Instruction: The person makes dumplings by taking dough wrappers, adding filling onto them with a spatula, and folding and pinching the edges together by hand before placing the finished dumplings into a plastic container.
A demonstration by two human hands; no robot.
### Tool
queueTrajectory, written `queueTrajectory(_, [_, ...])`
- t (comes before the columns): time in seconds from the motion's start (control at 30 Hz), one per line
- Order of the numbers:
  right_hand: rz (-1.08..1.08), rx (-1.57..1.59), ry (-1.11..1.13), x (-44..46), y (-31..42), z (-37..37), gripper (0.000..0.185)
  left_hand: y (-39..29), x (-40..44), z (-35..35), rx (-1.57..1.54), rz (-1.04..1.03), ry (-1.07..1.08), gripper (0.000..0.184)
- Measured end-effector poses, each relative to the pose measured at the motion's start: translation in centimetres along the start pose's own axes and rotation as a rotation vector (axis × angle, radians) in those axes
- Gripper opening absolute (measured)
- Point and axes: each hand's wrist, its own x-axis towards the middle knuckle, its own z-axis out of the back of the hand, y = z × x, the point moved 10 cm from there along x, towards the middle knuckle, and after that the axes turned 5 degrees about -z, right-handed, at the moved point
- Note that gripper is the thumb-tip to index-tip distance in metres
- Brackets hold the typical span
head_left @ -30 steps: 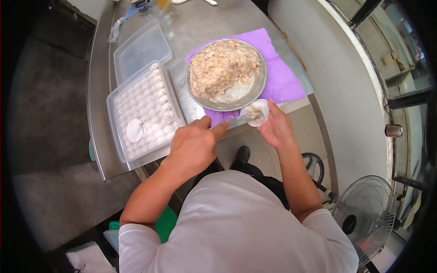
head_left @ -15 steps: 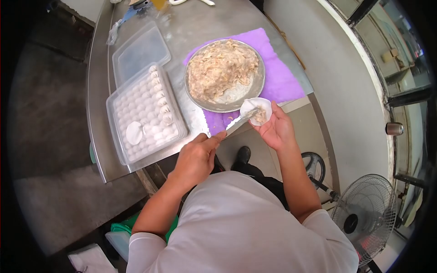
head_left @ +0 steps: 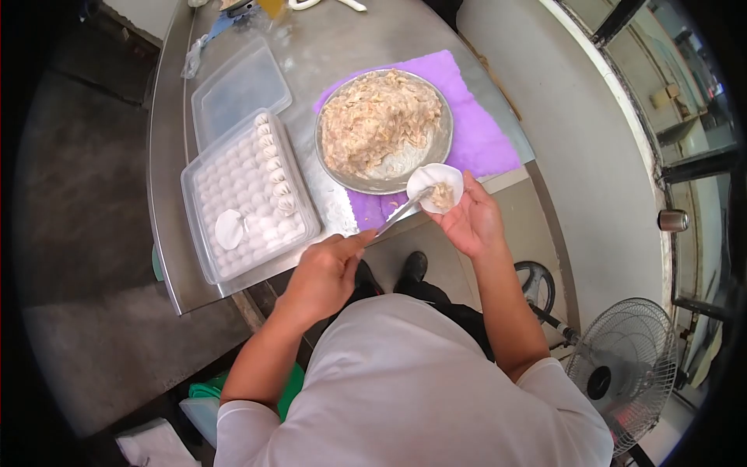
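My left hand (head_left: 323, 272) is closed around the handle of a narrow metal spatula (head_left: 402, 210). The spatula's tip touches a small lump of pale minced filling (head_left: 442, 195) in a round white dumpling wrapper (head_left: 420, 178). That wrapper is cupped in the fingers of my right hand (head_left: 476, 224), just beyond the table's front edge. Close behind it stands a round metal bowl (head_left: 373, 186) heaped with the same chunky filling (head_left: 381, 117). To the left, a clear plastic box (head_left: 198, 247) holds rows of small white dumplings (head_left: 241, 183), with a loose wrapper (head_left: 229, 229) lying on top.
Under the bowl lies a purple cloth (head_left: 486, 136) on the steel table (head_left: 311, 47). A clear plastic lid (head_left: 237, 86) lies behind the box. A wall (head_left: 513, 62) runs along the right, and a standing fan (head_left: 622, 373) is at my lower right.
My left hand has drawn slightly back toward me and left with the spatula. The wrapper has shifted slightly left and shows more openly, with filling bunched on it.
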Motion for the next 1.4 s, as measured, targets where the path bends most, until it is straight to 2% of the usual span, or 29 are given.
queueTrajectory(0.17, [-0.023, 0.007, -0.030, -0.3, -0.2, 0.0, 0.054, -1.0, 0.7, 1.7, 0.039, 0.043, 0.048, 0.038])
queueTrajectory(0.23, [-0.036, 0.001, -0.037, -0.2, -0.1, -0.5, 0.054, -2.9, 0.9, 2.7, 0.184, -0.095, -0.006, 0.044])
queueTrajectory(0.27, [-0.049, -0.005, -0.034, -0.2, -0.2, -0.7, 0.055, -2.9, 1.3, 2.6, 0.185, -0.094, -0.007, 0.044])
queueTrajectory(0.33, [-0.063, -0.011, -0.034, -0.4, -0.6, -1.2, 0.056, -4.7, 1.8, 1.9, 0.470, -0.269, -0.017, 0.052])
queueTrajectory(0.43, [-0.020, -0.066, -0.085, -0.6, -0.4, -1.5, 0.055, -5.8, 1.8, 2.5, 0.537, -0.258, -0.002, 0.057])
queueTrajectory(0.57, [-0.008, -0.161, -0.043, -0.6, -0.9, -1.7, 0.053, -6.2, 2.1, 2.5, 0.547, -0.273, -0.014, 0.054])
queueTrajectory(0.63, [0.004, -0.203, -0.047, -0.9, -0.6, -1.6, 0.052, -5.7, 2.3, 3.2, 0.528, -0.183, 0.018, 0.051])
queueTrajectory(0.77, [0.000, -0.219, -0.023, -0.6, -1.0, -1.6, 0.048, -4.2, 2.9, 3.4, 0.476, -0.189, 0.086, 0.047])
queueTrajectory(0.83, [0.011, -0.224, -0.053, -0.8, -0.9, -0.5, 0.047, -2.9, 2.8, 4.4, 0.464, -0.098, 0.119, 0.045])
queueTrajectory(0.87, [0.039, -0.263, -0.064, -0.9, -0.4, -0.3, 0.045, -2.0, 3.2, 4.2, 0.465, -0.096, 0.118, 0.045])
queueTrajectory(0.93, [0.055, -0.309, -0.063, -1.1, -0.2, -0.5, 0.044, 2.5, 3.8, 3.5, 0.509, 0.041, 0.073, 0.040])
queueTrajectory(1.07, [-0.064, -0.223, -0.013, -1.5, -1.8, -3.2, 0.040, 6.2, 4.8, 0.6, 0.504, 0.108, 0.021, 0.036])
queueTrajectory(1.13, [-0.126, -0.157, 0.004, -1.7, -2.6, -4.7, 0.038, 2.9, 4.1, 2.5, 0.396, -0.128, -0.304, 0.034])
queueTrajectory(1.17, [-0.129, -0.169, 0.000, -1.7, -3.1, -5.2, 0.038, 2.6, 3.9, 2.1, 0.396, -0.114, -0.304, 0.034])
queueTrajectory(1.23, [-0.163, -0.190, 0.006, -1.5, -4.9, -6.3, 0.038, 5.6, 3.3, -3.2, -1.142, 0.358, -0.097, 0.034])
queueTrajectory(1.3, [-0.038, -0.506, 0.005, -1.2, -5.1, -7.5, 0.041, 6.4, 2.6, -3.1, -1.233, 0.401, -0.141, 0.031])
queueTrajectory(1.33, [-0.049, -0.508, 0.011, -1.5, -5.6, -7.8, 0.041, 6.8, 2.2, -3.2, -1.323, 0.436, -0.156, 0.029])
queueTrajectory(1.4, [0.142, -0.887, 0.212, -2.9, -6.1, -10.9, 0.048, 7.7, 1.1, -2.0, -1.405, 0.425, -0.207, 0.026])
